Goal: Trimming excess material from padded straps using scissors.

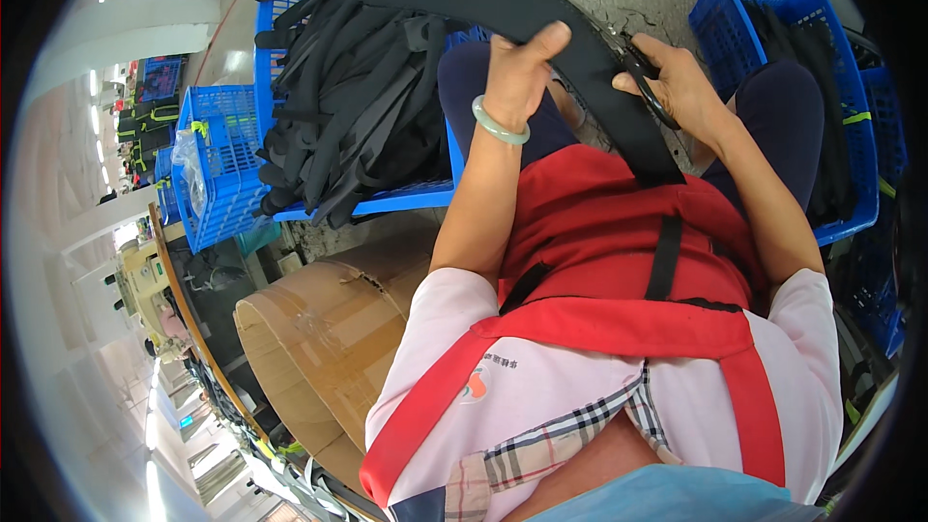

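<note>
A long, curved black padded strap point(503, 2) arches from the blue crate on the left down to my lap, where its lower end rests on my red apron point(619, 232). My left hand point(522, 68) is at the strap's inner edge with the thumb showing; its fingers are mostly hidden and seem to grip the strap from beneath. In my right hand point(681, 87) is a pair of scissors with black handles point(650, 87). Their blades lie close to the strap's outer edge, but I cannot tell whether they touch it.
A blue crate point(387, 203) heaped with black straps point(358, 87) stands at the left. At the right, another blue crate point(720, 24) holds more black pieces and has orange handles. A cardboard box point(329, 329) and a smaller blue crate point(227, 169) are on my left.
</note>
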Demonstrator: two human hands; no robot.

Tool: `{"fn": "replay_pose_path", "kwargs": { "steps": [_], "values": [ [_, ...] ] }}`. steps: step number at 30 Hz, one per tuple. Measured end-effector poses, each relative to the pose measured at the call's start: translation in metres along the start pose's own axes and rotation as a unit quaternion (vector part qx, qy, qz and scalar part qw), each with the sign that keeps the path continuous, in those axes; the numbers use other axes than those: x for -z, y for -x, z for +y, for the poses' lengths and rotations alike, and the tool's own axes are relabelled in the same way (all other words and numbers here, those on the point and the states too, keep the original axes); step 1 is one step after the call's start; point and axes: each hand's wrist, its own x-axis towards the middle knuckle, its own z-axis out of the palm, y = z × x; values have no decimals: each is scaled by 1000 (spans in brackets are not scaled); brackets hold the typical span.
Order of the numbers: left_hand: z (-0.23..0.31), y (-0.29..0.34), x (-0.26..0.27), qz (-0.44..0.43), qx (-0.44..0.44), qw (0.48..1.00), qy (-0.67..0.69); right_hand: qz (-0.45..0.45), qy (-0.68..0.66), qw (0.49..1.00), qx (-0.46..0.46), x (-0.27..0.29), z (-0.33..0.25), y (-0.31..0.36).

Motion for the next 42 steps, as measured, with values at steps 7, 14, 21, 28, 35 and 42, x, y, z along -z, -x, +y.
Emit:
{"fn": "replay_pose_path", "kwargs": {
  "steps": [7, 14, 21, 28, 35, 42],
  "values": [
    [14, -5, 1, 17, -10, 1000, 12, 2, 38, 999, 36, 1, -4, 4],
    [10, -1, 2, 0, 7, 1000, 19, -40, 26, 999, 9, 1, -6, 2],
    [3, 1, 2, -19, 10, 1000, 10, -4, 9, 999, 44, 1, -1, 5],
    [-1, 5, 2, -29, 29, 999, -10, -8, 32, 999, 19, 3, -8, 4],
    [4, 2, -5, 8, 3, 1000, 15, 4, -18, 1000, 4, 5, -3, 4],
    [8, 3, -8, -2, -10, 1000, 17, 6, 26, 1000, 11, 10, -17, 3]
  ]
}}
